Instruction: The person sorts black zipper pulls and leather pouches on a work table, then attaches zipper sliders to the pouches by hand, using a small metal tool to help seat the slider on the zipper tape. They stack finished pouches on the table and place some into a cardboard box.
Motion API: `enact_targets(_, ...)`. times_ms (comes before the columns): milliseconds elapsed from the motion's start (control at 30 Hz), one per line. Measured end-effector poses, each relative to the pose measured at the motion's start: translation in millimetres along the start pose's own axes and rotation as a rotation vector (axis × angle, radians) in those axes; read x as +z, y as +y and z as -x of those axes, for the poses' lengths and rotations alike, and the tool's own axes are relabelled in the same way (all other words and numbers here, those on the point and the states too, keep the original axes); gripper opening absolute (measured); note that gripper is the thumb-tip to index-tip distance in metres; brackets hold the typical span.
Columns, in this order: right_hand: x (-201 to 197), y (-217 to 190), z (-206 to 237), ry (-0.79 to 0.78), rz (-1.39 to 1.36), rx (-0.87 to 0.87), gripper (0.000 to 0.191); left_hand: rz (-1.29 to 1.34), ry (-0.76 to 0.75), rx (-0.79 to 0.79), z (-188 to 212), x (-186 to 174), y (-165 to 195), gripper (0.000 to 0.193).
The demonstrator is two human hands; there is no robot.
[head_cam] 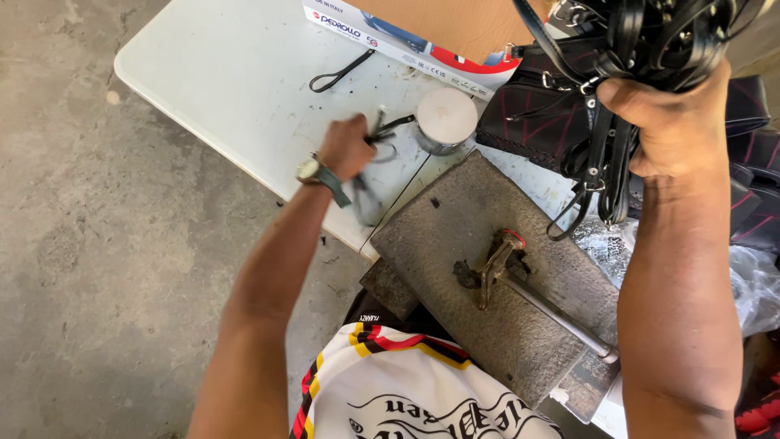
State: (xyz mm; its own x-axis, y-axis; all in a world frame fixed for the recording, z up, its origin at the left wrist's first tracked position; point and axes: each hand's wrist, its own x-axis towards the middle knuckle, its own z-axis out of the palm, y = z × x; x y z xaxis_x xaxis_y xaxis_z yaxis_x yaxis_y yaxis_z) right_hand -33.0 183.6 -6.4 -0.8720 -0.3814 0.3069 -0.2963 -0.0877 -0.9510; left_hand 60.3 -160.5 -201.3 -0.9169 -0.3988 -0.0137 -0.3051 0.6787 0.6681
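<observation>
My left hand (346, 147), a watch on its wrist, is closed around a thin black strap (382, 130) over the white table (236, 73), blurred by motion. My right hand (670, 122) is raised at the upper right and grips a thick bundle of black straps with metal buckles (642, 36); some ends hang down to about (597, 183). Between the hands sits a round metal tin with a pale lid (444, 119).
A grey stone slab (455, 236) lies across the table's edge with a metal hammer-like tool (508, 264) on it. A black strap loop (337, 73) and a cardboard box (422, 32) lie further back. Dark stitched leather pieces (536, 122) are stacked at right. Concrete floor at left.
</observation>
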Motion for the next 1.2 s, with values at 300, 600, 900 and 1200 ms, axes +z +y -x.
enact_targets(300,-8,-6,1,0.011,0.003,-0.011,0.035,0.056,0.22,0.029,-86,-75,5,0.035)
enact_targets(600,-35,6,15,0.047,0.066,-0.032,0.044,-0.243,-0.128,0.227,-91,-69,-11,0.025)
enact_targets(900,-94,60,19,-0.047,-0.111,0.204,0.036,-0.42,-0.674,0.229,13,-71,-37,0.051)
enact_targets(1200,-112,24,48,-0.124,-0.284,0.254,0.032,-0.479,-0.421,0.285,18,-56,-66,0.035)
